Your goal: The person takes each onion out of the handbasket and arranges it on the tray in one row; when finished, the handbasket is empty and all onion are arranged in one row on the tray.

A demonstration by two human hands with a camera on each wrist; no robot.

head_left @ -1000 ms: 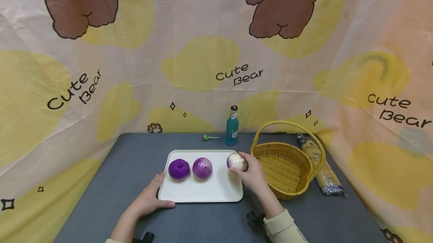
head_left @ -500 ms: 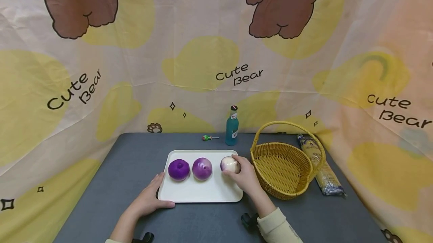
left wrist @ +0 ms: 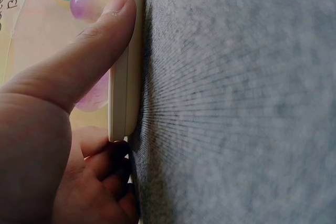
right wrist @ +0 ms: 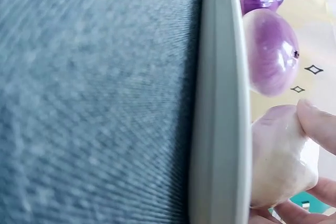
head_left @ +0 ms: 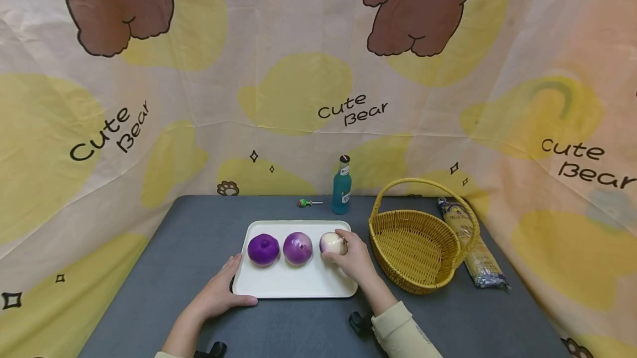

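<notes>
A white tray (head_left: 293, 286) lies on the table. On it sit a dark purple onion (head_left: 263, 250) at the left and a lighter purple onion (head_left: 297, 248) in the middle. My right hand (head_left: 354, 257) holds a white garlic bulb (head_left: 332, 243) with purple tints at the tray's right side. In the right wrist view, the thumb and fingers pinch the garlic (right wrist: 281, 156) from its far side. My left hand (head_left: 219, 290) grips the tray's near left corner, its thumb (left wrist: 100, 40) along the front rim and the other fingers partly curled by the left end.
Right of the tray stands a yellow wicker basket (head_left: 415, 250) with a tall handle. A plastic packet (head_left: 473, 247) lies beyond it. Behind the tray are a blue bottle (head_left: 342, 186) and a lollipop (head_left: 309, 203). A printed cloth (head_left: 278, 92) hangs behind the table.
My right hand has moved left with the garlic bulb, bringing it from the tray's right edge closer to the middle onion. The left hand and the tray stay put.
</notes>
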